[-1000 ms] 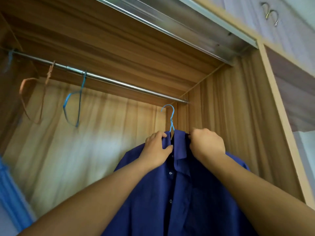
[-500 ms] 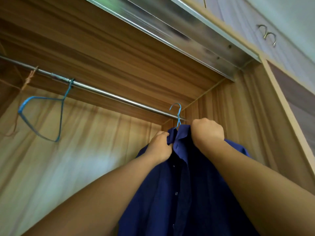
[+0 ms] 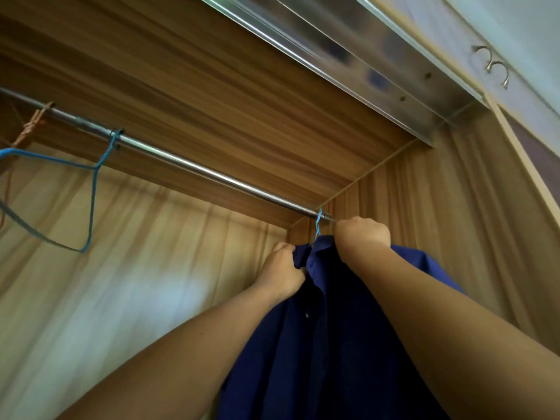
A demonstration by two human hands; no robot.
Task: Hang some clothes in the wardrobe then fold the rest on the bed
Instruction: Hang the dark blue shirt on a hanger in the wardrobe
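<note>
Shirt (image 3: 333, 344) in left grip (image 3: 283, 268), right grip (image 3: 362, 234)

We see the wardrobe (image 3: 212, 86) lined in wood-grain board, brown and smooth, with a soft sheen on its back panel. The rail (image 3: 194, 165) is polished metal, bright and glossy. The door track (image 3: 378, 65) above looks like brushed aluminium, satin and faintly reflective. The shirt (image 3: 333, 344) is dark blue woven cloth, matt. Its hanger (image 3: 318, 225) and the empty hanger (image 3: 91, 201) are thin wire with a smooth light-blue coating. A rough orange-brown cord (image 3: 33, 125) is knotted on the rail. The cupboard handles (image 3: 494, 66) are shiny metal.
</note>
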